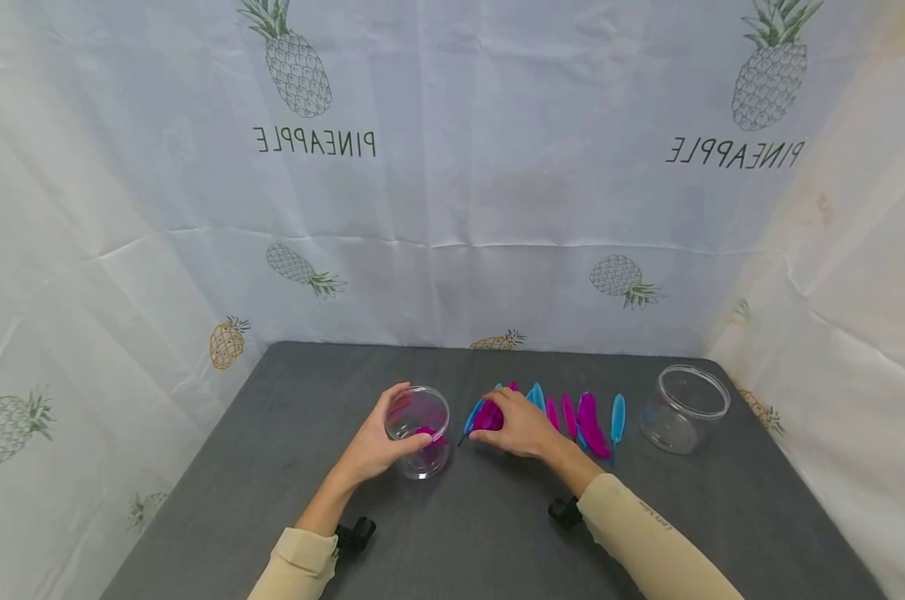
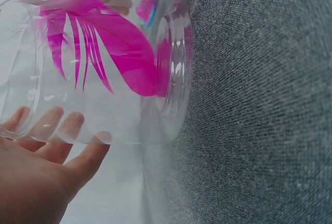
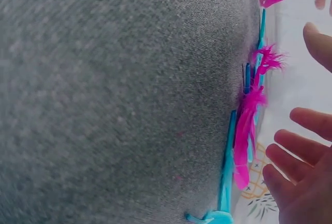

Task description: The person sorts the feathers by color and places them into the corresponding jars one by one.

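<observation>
A clear plastic jar (image 1: 420,454) stands on the dark table, gripped from its left side by my left hand (image 1: 377,437). Inside it leans a magenta feather (image 2: 116,45), its ragged end near the rim in the left wrist view. Just right of the jar, my right hand (image 1: 523,423) hovers at the left end of a row of feathers. Its fingers (image 3: 298,149) are spread apart from the thumb in the right wrist view. A magenta feather (image 1: 488,416) and a blue feather (image 1: 471,417) show beside the thumb; contact with them is hard to tell.
More magenta feathers (image 1: 591,425) and blue feathers (image 1: 618,418) lie side by side to the right of my right hand. A second clear jar (image 1: 673,429) stands at the right of the table (image 1: 467,533). A pineapple-print cloth (image 1: 482,183) hangs behind the table.
</observation>
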### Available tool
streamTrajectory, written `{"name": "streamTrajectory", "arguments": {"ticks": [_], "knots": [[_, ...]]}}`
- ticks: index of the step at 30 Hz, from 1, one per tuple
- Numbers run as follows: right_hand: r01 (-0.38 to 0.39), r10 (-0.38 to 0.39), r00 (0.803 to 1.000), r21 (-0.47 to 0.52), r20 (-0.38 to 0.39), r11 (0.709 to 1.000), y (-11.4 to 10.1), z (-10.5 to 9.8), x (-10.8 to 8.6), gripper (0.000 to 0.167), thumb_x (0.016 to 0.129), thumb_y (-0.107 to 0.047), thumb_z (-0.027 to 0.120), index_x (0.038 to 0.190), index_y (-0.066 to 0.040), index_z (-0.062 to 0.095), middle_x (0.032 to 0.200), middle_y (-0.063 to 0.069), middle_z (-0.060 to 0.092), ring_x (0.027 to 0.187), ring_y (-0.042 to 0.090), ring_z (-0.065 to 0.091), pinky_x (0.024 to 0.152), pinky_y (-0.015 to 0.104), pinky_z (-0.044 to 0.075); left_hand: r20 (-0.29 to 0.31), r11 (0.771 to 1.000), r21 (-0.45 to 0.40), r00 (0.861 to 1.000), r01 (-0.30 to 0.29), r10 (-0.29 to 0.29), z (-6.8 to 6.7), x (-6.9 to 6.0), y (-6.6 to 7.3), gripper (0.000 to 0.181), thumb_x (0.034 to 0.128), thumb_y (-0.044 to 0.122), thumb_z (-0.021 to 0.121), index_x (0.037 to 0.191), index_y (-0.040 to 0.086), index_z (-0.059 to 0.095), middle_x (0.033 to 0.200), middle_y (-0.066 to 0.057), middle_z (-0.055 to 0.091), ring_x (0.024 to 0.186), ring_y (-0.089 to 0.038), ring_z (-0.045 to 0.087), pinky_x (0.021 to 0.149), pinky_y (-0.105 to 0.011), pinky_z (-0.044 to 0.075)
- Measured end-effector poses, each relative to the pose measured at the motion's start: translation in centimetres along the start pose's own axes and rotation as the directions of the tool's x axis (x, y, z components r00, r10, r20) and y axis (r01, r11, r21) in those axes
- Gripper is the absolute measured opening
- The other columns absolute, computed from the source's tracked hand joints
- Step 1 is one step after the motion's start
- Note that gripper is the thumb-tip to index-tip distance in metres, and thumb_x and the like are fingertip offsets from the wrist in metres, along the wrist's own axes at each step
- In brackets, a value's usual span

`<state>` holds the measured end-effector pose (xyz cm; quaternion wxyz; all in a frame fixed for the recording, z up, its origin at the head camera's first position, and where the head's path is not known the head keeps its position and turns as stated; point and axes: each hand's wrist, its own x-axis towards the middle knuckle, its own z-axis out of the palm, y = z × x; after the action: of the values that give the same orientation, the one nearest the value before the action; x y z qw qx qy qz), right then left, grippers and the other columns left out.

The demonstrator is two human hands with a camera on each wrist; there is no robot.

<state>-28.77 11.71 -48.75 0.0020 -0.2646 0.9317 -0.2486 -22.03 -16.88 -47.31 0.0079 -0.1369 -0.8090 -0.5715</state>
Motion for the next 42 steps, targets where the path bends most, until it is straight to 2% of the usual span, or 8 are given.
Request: {"name": "streamTrajectory", "arguments": {"ticks": [13,24,34,42], "knots": [[-0.048,0.048,0.998,-0.001,0.029,0.999,0.1,1.0,0.2,0.079,0.08,-0.059,0.078,0.133,-0.004,0.062,0.135,0.013,0.06,0.127,0.032,0.055,0.101,0.05,0.052,0.009,1.0,-0.01,1.0,-0.009,0.009,0.0,0.0,-0.1,0.09,0.0844,0.029,0.084,0.156,0.013,0.031,0.153,-0.017,0.043,0.142,-0.039,0.04,0.116,-0.059,0.033],[-0.051,0.052,0.998,-0.007,0.042,0.999,0.0,1.6,0.3,0.07,0.082,-0.054,0.079,0.128,-0.004,0.066,0.123,0.009,0.065,0.114,0.026,0.06,0.096,0.045,0.055,-0.001,1.0,0.006,1.0,-0.017,0.017,0.0,-0.1,-0.3,0.09,0.0847,0.033,0.084,0.156,0.016,0.031,0.153,-0.016,0.044,0.141,-0.037,0.042,0.115,-0.058,0.034],[0.01,-0.012,1.0,0.074,0.024,0.997,0.4,1.3,0.1,0.044,0.087,-0.04,0.08,0.114,-0.007,0.072,0.107,0.003,0.068,0.099,0.021,0.063,0.091,0.044,0.056,0.003,1.0,-0.019,1.0,-0.005,0.005,0.0,-0.2,-0.1,0.089,0.0841,0.027,0.085,0.155,0.015,0.033,0.153,-0.016,0.044,0.142,-0.037,0.041,0.116,-0.06,0.033],[0.075,-0.075,0.997,0.103,-0.001,0.992,0.4,0.8,0.1,0.021,0.091,-0.031,0.078,0.102,-0.013,0.077,0.092,-0.007,0.071,0.085,0.011,0.064,0.081,0.036,0.058,-0.001,1.0,-0.008,1.0,-0.021,0.021,0.0,0.0,-0.3,0.088,0.0843,0.027,0.084,0.155,0.016,0.033,0.153,-0.016,0.044,0.142,-0.038,0.041,0.115,-0.06,0.034]]}}
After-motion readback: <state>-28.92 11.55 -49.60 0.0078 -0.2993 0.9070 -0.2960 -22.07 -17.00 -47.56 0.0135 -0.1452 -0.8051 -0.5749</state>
